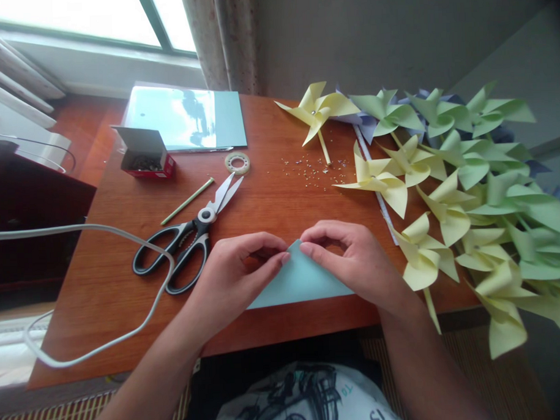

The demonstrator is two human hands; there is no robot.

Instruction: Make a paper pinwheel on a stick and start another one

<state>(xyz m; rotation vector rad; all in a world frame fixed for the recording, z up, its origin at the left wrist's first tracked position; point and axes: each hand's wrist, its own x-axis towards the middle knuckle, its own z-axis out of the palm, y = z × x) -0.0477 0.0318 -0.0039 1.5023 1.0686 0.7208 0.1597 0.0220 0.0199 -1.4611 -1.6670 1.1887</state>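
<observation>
A light blue sheet of paper point(301, 280), folded into a triangle, lies at the table's front edge with its tip pointing away from me. My left hand point(252, 266) pinches the paper just left of the tip, thumb on top. Close beside it, my right hand point(350, 253) pinches the right side of the tip between thumb and fingers. To the left of my left hand lie black-handled scissors point(205, 215), blades spread apart. Beyond them are a rolled green paper stick point(188, 201) and a roll of clear tape point(237, 164).
Finished yellow pinwheels point(375, 176) and green pinwheels point(504, 196) crowd the right side. An open red box point(146, 154) of small metal pieces stands at the back left, near a pack of blue paper point(231, 120). A white cable point(146, 322) loops over the left edge. Small scraps point(313, 172) are scattered mid-table.
</observation>
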